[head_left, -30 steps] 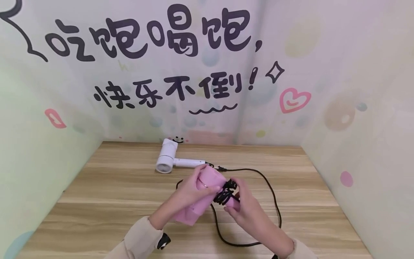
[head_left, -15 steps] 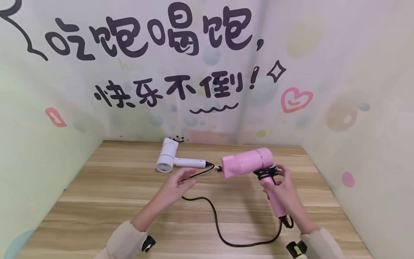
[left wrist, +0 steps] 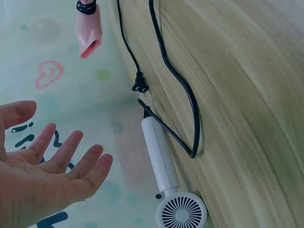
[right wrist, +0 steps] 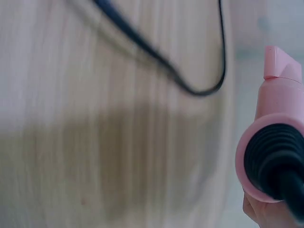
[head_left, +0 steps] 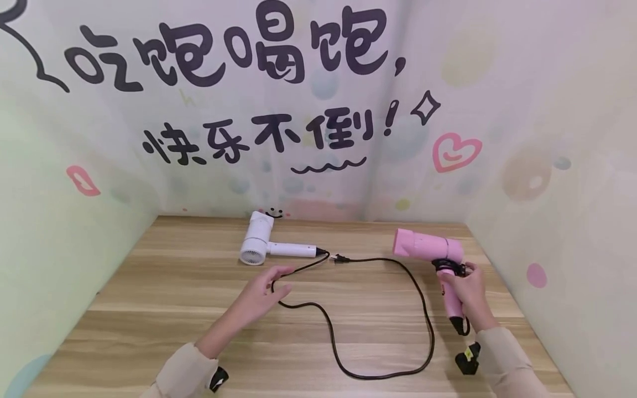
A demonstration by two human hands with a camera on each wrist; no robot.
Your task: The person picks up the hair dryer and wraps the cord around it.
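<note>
Right hand (head_left: 469, 287) is curled round the handle of the pink hair dryer (head_left: 430, 246), gripping it above the right part of the table (head_left: 149, 331), near the right edge and well apart from the left hand (head_left: 261, 292). The dryer's nozzle points left; a wound black cord (head_left: 444, 266) sits directly under its barrel. Left hand is raised, fingers relaxed and spread, thumb apart. A white hair dryer (head_left: 256, 243) lies left of centre, nozzle close to the back edge. Its black power cord (head_left: 430, 331) runs in a wide loop across the middle, the widest obstruction between the hands, and ends in a plug (head_left: 340, 258) just beside the white handle. Wood grain shows between loop and left edge. Surface: light wood pattern with streaked grain. Back wall (head_left: 224, 188) bears black lettering and a pink heart outline (head_left: 455, 153); pale side walls, dotted with coloured spots, adjoin the table.
</note>
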